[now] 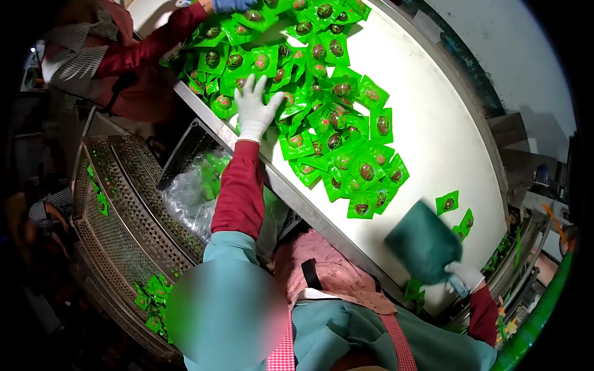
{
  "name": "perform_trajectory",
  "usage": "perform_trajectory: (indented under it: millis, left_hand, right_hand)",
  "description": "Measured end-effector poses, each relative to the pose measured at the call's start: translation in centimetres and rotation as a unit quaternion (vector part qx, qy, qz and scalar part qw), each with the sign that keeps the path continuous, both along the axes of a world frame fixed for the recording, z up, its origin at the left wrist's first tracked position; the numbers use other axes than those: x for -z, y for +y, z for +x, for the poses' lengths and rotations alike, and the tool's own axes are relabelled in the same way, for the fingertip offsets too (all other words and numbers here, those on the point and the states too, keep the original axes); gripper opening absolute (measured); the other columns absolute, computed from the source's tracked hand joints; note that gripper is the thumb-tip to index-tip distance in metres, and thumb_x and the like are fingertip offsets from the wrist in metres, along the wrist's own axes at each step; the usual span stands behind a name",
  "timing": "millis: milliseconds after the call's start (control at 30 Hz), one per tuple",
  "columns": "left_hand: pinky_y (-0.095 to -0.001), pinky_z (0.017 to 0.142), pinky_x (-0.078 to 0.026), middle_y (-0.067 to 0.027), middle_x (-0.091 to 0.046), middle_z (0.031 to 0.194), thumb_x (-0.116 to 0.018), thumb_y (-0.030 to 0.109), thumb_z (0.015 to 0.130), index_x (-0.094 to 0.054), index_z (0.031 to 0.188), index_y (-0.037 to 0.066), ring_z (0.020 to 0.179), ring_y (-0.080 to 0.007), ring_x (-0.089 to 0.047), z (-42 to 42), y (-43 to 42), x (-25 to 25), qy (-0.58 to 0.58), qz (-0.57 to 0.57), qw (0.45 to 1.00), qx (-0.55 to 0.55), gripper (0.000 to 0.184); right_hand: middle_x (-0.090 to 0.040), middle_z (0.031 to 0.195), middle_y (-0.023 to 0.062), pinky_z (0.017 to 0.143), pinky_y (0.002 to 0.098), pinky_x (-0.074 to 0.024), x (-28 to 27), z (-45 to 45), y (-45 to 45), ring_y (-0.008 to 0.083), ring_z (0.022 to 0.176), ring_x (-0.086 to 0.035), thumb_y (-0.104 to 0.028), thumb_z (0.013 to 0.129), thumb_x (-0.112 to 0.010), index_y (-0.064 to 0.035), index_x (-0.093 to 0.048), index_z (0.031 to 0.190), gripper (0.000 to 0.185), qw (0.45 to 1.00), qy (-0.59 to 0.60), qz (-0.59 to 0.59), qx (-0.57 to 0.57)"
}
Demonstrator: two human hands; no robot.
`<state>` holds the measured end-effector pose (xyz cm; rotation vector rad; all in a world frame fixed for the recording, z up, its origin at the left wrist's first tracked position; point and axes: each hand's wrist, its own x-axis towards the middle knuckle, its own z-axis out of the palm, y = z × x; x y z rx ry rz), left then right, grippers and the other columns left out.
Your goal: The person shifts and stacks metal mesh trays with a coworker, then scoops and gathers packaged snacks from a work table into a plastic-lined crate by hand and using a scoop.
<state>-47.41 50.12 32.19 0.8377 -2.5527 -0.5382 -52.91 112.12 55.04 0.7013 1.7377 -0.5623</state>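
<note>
Print on the green packets [342, 89] is too small to read. The dark green scoop [427, 238] at right is blurred. The far edge cuts off a co-worker's blue-gloved hand [234, 5]. Near left, a round blur hides part of the teal clothing [346, 334].

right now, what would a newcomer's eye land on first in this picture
Most likely the bright green packets, heaped over the upper middle of the white table. Next, the dark green scoop at the table's lower right, in the grip of the gloved right hand. Then the gloved left hand, spread over the heap's left side.
</note>
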Motion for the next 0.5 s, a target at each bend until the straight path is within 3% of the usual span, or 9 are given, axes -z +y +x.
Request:
perform_trajectory:
  millis: [33, 100, 167, 233, 300, 367, 433, 500]
  left_hand:
    - [-0.0517, 0.115, -0.018, -0.0150, -0.041, 0.143, -0.064, 0.059, 0.077, -0.054, 0.132, 0.014, 0.129, -0.0428, -0.037, -0.4, 0.6, -0.2, -0.020, 0.023, 1.000, 0.006, 0.071]
    - [-0.0525, 0.112, -0.024, -0.0109, -0.042, 0.143, -0.066, 0.061, 0.074, -0.056, 0.131, 0.017, 0.129, -0.0446, -0.037, -1.1, 2.4, -0.2, -0.049, 0.037, 0.998, 0.029, 0.072]
    - [-0.0530, 0.101, -0.041, -0.0059, -0.045, 0.141, -0.066, 0.064, 0.071, -0.056, 0.131, 0.021, 0.125, -0.0438, -0.041, -1.5, 4.4, -0.8, -0.069, 0.068, 0.994, 0.041, 0.074]
    - [-0.0514, 0.096, -0.045, -0.0041, -0.049, 0.137, -0.065, 0.065, 0.071, -0.053, 0.134, 0.022, 0.121, -0.0426, -0.045, -2.0, 6.7, -1.4, -0.109, 0.059, 0.990, 0.070, 0.076]
    - [-0.0492, 0.091, -0.048, -0.0029, -0.052, 0.134, -0.065, 0.065, 0.072, -0.050, 0.136, 0.022, 0.119, -0.0413, -0.048, -2.9, 8.4, -2.1, -0.152, 0.057, 0.983, 0.083, 0.079]
    - [-0.0465, 0.089, -0.049, -0.0047, -0.054, 0.131, -0.065, 0.061, 0.073, -0.048, 0.137, 0.022, 0.114, -0.0373, -0.052, -3.6, 8.3, -2.3, -0.156, 0.037, 0.984, 0.072, 0.077]
    - [-0.0462, 0.088, -0.049, -0.0075, -0.055, 0.126, -0.067, 0.055, 0.075, -0.049, 0.136, 0.021, 0.110, -0.0332, -0.055, -4.4, 7.3, -2.0, -0.071, 0.123, 0.989, 0.047, 0.071]
    - [-0.0449, 0.088, -0.049, -0.0100, -0.057, 0.121, -0.068, 0.047, 0.076, -0.050, 0.135, 0.021, 0.105, -0.0317, -0.057, -5.1, 7.0, -1.9, -0.043, 0.106, 0.992, 0.047, 0.066]
  right_hand:
    - [-0.061, 0.064, 0.0130, 0.042, 0.0341, -0.0459, -0.2, 1.0, -1.3, 0.0223, 0.042, -0.055, -0.018, 0.086, -0.056, -0.0008, -0.059, 0.100, 0.022, 0.998, -0.026, -0.014, -0.053]
    - [-0.061, 0.066, 0.0132, 0.043, 0.0326, -0.0459, 3.0, 2.0, -3.7, 0.0221, 0.043, -0.055, -0.018, 0.087, -0.055, -0.0004, -0.057, 0.101, 0.023, 0.993, -0.005, -0.109, -0.044]
    - [-0.061, 0.069, 0.0130, 0.045, 0.0313, -0.0462, 6.1, 2.5, -8.8, 0.0219, 0.044, -0.055, -0.019, 0.087, -0.055, -0.0008, -0.056, 0.100, 0.022, 0.987, 0.017, -0.163, 0.002]
    - [-0.060, 0.070, 0.0121, 0.044, 0.0309, -0.0466, 8.0, 1.2, -14.9, 0.0214, 0.045, -0.055, -0.021, 0.087, -0.054, -0.0020, -0.053, 0.098, 0.022, 0.980, -0.060, -0.192, -0.001]
    - [-0.058, 0.064, 0.0110, 0.043, 0.0313, -0.0469, 10.9, 0.1, -20.5, 0.0212, 0.045, -0.056, -0.023, 0.087, -0.052, -0.0016, -0.049, 0.099, 0.025, 0.962, -0.048, -0.259, 0.076]
    - [-0.056, 0.062, 0.0114, 0.041, 0.0306, -0.0464, 13.4, -1.6, -24.6, 0.0202, 0.044, -0.055, -0.022, 0.087, -0.051, -0.0009, -0.046, 0.103, 0.027, 0.957, -0.039, -0.288, 0.013]
    - [-0.055, 0.062, 0.0123, 0.039, 0.0298, -0.0449, 15.0, -2.8, -26.6, 0.0191, 0.045, -0.054, -0.020, 0.086, -0.048, -0.0004, -0.046, 0.104, 0.026, 0.936, -0.057, -0.345, 0.041]
    - [-0.055, 0.064, 0.0125, 0.038, 0.0293, -0.0442, 15.7, -3.0, -29.2, 0.0188, 0.045, -0.053, -0.016, 0.086, -0.050, 0.0009, -0.044, 0.104, 0.025, 0.937, -0.068, -0.334, 0.076]
